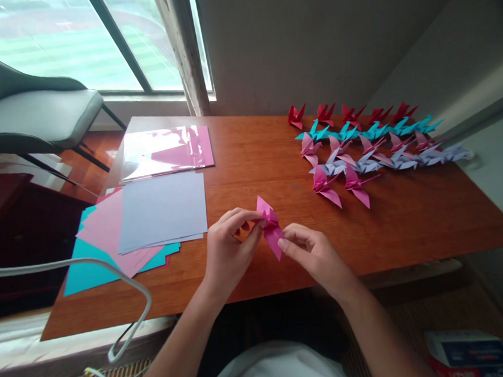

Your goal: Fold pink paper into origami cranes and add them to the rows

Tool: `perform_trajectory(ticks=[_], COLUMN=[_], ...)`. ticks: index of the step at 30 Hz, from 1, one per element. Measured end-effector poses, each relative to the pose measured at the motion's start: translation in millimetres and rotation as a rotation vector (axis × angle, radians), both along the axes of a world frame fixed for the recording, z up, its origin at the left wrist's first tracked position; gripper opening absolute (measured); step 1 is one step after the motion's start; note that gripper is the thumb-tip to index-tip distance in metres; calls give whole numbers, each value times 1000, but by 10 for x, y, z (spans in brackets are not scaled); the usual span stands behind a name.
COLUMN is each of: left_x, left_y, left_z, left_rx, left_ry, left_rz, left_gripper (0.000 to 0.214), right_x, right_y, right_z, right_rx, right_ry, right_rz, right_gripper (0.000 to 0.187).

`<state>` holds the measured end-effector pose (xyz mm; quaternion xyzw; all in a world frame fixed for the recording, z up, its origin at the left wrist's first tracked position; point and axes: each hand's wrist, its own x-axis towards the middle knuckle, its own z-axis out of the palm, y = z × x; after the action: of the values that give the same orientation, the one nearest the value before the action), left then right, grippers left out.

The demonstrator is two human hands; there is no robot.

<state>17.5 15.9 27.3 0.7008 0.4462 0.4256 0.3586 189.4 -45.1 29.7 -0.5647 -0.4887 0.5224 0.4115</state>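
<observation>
A half-folded piece of magenta paper is held above the near edge of the wooden table. My left hand pinches its upper part with thumb and fingers. My right hand pinches its lower tip from the right. Both hands are closed on the paper. Finished paper cranes stand in rows at the far right of the table: red at the back, then teal, light pink, lavender, and two magenta ones closest to my hands.
A stack of flat sheets in lavender, pink and teal lies left of my hands. Behind it is a shiny plastic pack of pink paper. A grey chair stands by the window. A white cable crosses the table's left corner. A box lies on the floor at right.
</observation>
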Motion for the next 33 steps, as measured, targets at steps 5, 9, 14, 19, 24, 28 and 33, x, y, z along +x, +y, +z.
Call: perform_trajectory(ticks=[5,9,14,19,24,28,33], left_x=[24,46,41,-3,-19,-7,-36], left_y=[20,25,25,25,-5,-61,-69], left_z=[9,44,49,18,40,62,56], left_rx=[19,0,-17,-17,-11,-165,-276], left_ry=[14,-7,-18,-55,-61,-36,58], left_rz=[-60,-90,-128,-210,-321,-204,-291], left_gripper=[8,9,8,8,9,22,17], right_x=[99,176,217,213,160,90,75], right_y=[20,80,150,144,140,108,65], right_z=[71,70,-11,-48,-39,-43,1], right_rx=[-22,60,156,41,57,119,146], right_ry=[55,-40,-115,8,78,10,-62], right_rz=[-12,-131,-206,-188,-40,-153,-141], right_gripper=[42,34,21,27,22,20,16])
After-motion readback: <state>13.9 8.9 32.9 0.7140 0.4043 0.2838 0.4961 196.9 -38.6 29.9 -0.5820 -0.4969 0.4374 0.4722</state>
